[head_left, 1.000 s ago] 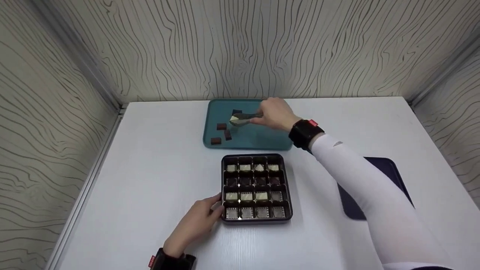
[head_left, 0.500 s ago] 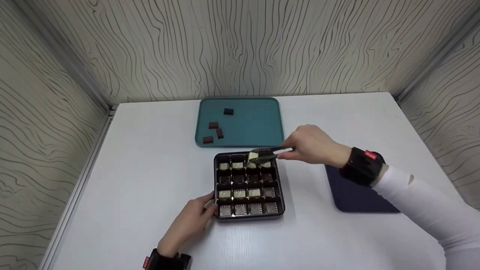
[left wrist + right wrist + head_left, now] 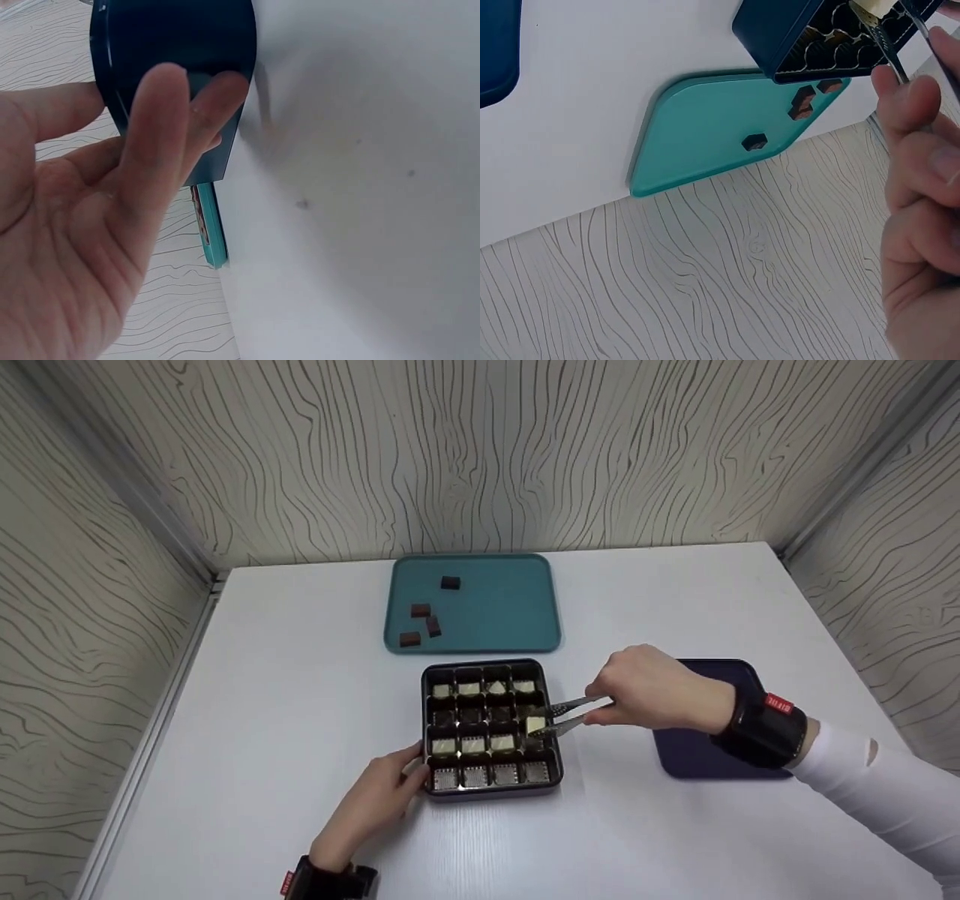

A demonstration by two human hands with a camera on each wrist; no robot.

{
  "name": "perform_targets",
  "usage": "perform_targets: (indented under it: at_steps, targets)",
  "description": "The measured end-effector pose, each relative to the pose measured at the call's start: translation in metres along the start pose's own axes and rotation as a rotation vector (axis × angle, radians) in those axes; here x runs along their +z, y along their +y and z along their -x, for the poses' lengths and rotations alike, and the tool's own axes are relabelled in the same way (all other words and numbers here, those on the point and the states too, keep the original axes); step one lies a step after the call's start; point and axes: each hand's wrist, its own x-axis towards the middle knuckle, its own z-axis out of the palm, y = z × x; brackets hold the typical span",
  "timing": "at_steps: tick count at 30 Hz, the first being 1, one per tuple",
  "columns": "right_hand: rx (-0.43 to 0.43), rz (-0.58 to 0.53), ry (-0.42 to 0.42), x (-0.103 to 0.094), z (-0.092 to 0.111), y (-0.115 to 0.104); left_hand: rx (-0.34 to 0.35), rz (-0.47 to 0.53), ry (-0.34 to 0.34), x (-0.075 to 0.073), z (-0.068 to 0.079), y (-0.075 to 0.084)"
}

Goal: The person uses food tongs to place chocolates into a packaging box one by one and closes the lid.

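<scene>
Hands first, from the head view: the left hand (image 3: 379,796) lies against the left side of the compartmented box (image 3: 495,793), while the right hand (image 3: 646,691) pinches a pair of tongs (image 3: 564,726). Between the tips sits a pale block (image 3: 535,725), at the box's right-hand column, around the second and third rows from the back. One second ago, that block was over the teal tray (image 3: 510,607) behind the box; half a second ago, it was above the box's back row. Four brown pieces (image 3: 421,610) remain on the tray. A dark blue tray (image 3: 705,756) lies right of the box on the white surface (image 3: 637,829).

In the left wrist view, the left hand's fingers are loosely extended, touching the box wall.

In the right wrist view, the right hand grasps the tongs; the block is cut off, so I cannot tell whether it touches the box.
</scene>
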Motion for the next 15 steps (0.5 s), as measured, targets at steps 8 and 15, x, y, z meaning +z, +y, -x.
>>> perform_targets:
  at_steps: [8, 15]
  targets:
    - [-0.006, 0.059, -0.053, 0.001, -0.009, -0.009, 0.000, 0.005, -0.003, 0.000, 0.000, 0.000]
    - [-0.032, 0.137, -0.070, 0.001, -0.019, -0.017, 0.004, 0.004, -0.005, -0.001, 0.001, 0.001]
